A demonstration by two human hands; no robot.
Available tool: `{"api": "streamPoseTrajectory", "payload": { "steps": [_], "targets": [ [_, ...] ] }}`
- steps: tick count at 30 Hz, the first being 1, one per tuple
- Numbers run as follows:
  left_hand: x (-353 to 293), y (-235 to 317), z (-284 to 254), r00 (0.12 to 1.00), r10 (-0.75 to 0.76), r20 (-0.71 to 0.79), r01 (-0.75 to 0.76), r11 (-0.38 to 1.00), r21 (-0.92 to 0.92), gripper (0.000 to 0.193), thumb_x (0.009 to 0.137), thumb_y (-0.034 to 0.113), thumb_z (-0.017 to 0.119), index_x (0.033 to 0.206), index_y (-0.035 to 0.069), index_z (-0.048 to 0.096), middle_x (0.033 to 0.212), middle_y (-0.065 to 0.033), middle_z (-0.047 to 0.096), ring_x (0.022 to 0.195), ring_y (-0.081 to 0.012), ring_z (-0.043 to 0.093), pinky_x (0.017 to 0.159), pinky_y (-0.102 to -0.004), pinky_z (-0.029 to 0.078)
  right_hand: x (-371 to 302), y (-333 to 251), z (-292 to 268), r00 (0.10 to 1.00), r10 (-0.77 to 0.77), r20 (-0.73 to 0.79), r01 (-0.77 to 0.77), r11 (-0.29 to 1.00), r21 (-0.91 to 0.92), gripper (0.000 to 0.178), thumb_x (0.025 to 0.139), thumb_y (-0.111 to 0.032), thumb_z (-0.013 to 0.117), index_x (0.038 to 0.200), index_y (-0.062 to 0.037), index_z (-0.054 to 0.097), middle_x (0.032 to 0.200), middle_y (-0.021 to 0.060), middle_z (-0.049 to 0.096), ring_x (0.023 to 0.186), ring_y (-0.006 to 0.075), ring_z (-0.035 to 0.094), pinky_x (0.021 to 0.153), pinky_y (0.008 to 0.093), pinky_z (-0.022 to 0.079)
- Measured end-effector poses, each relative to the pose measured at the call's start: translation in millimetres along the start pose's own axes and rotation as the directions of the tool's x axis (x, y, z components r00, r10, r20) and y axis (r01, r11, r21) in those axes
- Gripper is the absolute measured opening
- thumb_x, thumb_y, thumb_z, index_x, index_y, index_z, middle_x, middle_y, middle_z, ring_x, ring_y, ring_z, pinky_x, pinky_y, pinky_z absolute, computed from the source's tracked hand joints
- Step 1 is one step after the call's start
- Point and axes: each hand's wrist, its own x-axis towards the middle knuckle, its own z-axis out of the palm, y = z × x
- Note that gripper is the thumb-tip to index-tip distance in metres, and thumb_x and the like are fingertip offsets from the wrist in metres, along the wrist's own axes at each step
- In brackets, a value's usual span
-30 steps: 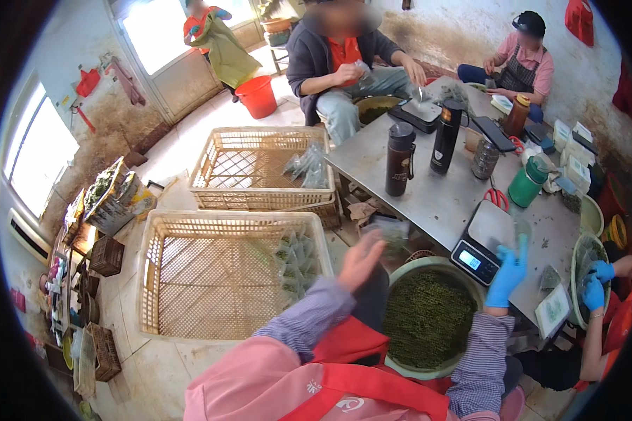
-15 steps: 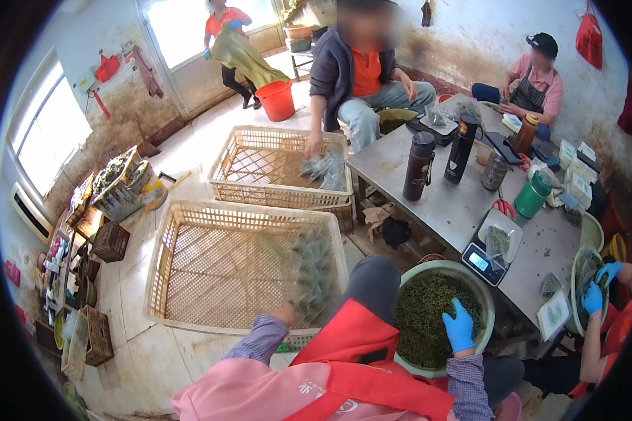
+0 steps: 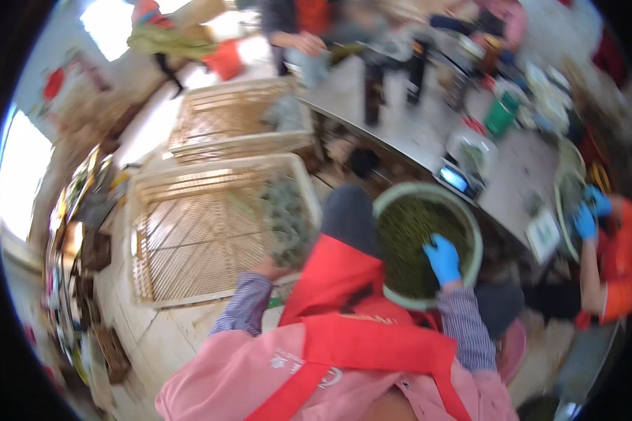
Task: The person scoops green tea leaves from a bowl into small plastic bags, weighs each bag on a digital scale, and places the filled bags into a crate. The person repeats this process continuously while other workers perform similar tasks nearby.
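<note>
My right hand (image 3: 444, 261), in a blue glove, hovers at or just touches the small dark green granules or leaf bits (image 3: 418, 245) in a round pale green basin (image 3: 479, 247). Its fingers look apart, with nothing visible between them. My bare left hand (image 3: 272, 269) is at the near right corner of a cream plastic crate (image 3: 142, 242), beside a row of clear bags with green contents (image 3: 286, 210). Blur and the bags obscure its fingers, so any hold on a bag cannot be made out.
Behind stands a second crate (image 3: 179, 133) with some bags. On the metal table (image 3: 512, 186) sit a lit scale (image 3: 456, 179), dark flasks (image 3: 373, 91) and a green bottle (image 3: 502, 112). Blue-gloved hands of a co-worker (image 3: 590, 210) work at the right; other people are farther back.
The whole view has shifted and blurred. My left hand has moved slightly nearer the crate's corner by the bags. The seated person behind has drawn a hand back from the far crate.
</note>
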Motion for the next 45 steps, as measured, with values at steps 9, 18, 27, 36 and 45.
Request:
{"api": "streamPoseTrajectory", "payload": {
  "steps": [9, 18, 27, 36, 45],
  "targets": [
    [17.1, 33.3, -7.7, 0.849, 0.308, -0.430, -0.170, 0.929, 0.329, 0.079, 0.070, 0.041, 0.074, 0.130, 0.003, 0.042, 0.116, -0.0178, 0.061, 0.104, -0.0345, 0.059, 0.088, -0.0406, 0.047, -1.8, -29.3, -56.4, 0.911, 0.360, 0.203, -0.409, 0.716, 0.565, 0.020, 0.084, -0.014, 0.066, 0.093, 0.0027, 0.059, 0.071, 0.0073, 0.062, 0.055, 0.0105, 0.057, 0.049, 0.0262, 0.046],
    [-22.1, 228.1, 14.3, 0.184, 0.881, -0.437, -0.928, 0.302, 0.219, 0.017, 0.081, 0.014, 0.064, 0.096, 0.006, 0.066, 0.091, -0.0118, 0.067, 0.083, -0.0290, 0.064, 0.078, -0.0369, 0.049, 8.6, -55.6, -83.1, 0.946, 0.177, 0.272, -0.302, 0.786, 0.540, 0.029, 0.088, -0.020, 0.060, 0.109, 0.0005, 0.062, 0.083, 0.0103, 0.066, 0.062, 0.0153, 0.061, 0.055, 0.0274, 0.049],
    [-15.6, 302.8, 54.6, 0.289, 0.938, -0.190, -0.955, 0.296, 0.012, 0.021, 0.083, 0.021, 0.063, 0.101, 0.011, 0.067, 0.079, -0.0092, 0.068, 0.067, -0.0230, 0.066, 0.061, -0.0337, 0.051, 104.5, -52.8, -86.9, 0.934, 0.032, -0.355, -0.101, 0.979, -0.177, 0.047, 0.083, -0.008, 0.052, 0.129, -0.0063, 0.046, 0.136, 0.0171, 0.043, 0.094, 0.0400, 0.059, 0.076, 0.0457, 0.051],
    [4.5, 307.2, 67.4, 0.414, 0.899, -0.146, -0.908, 0.395, -0.141, 0.022, 0.084, 0.014, 0.063, 0.104, 0.007, 0.067, 0.081, -0.0088, 0.069, 0.073, -0.0152, 0.066, 0.066, -0.0279, 0.051, 95.6, -46.2, -80.2, 0.724, -0.180, -0.666, 0.179, 0.981, -0.070, 0.018, 0.082, -0.002, 0.055, 0.100, -0.0044, 0.060, 0.101, 0.0128, 0.063, 0.081, 0.0331, 0.063, 0.069, 0.0389, 0.052],
    [-1.8, 329.2, 102.9, 0.402, 0.910, 0.099, -0.590, 0.340, -0.732, 0.044, 0.087, 0.006, 0.060, 0.129, 0.002, 0.046, 0.098, -0.0109, 0.067, 0.079, -0.0149, 0.065, 0.072, -0.0267, 0.052, 29.2, -58.5, -66.3, 0.983, 0.181, -0.023, -0.097, 0.624, 0.775, 0.014, 0.083, -0.002, 0.062, 0.096, -0.0012, 0.058, 0.083, 0.0052, 0.062, 0.066, 0.0119, 0.060, 0.059, 0.0260, 0.051]
  ]
}}
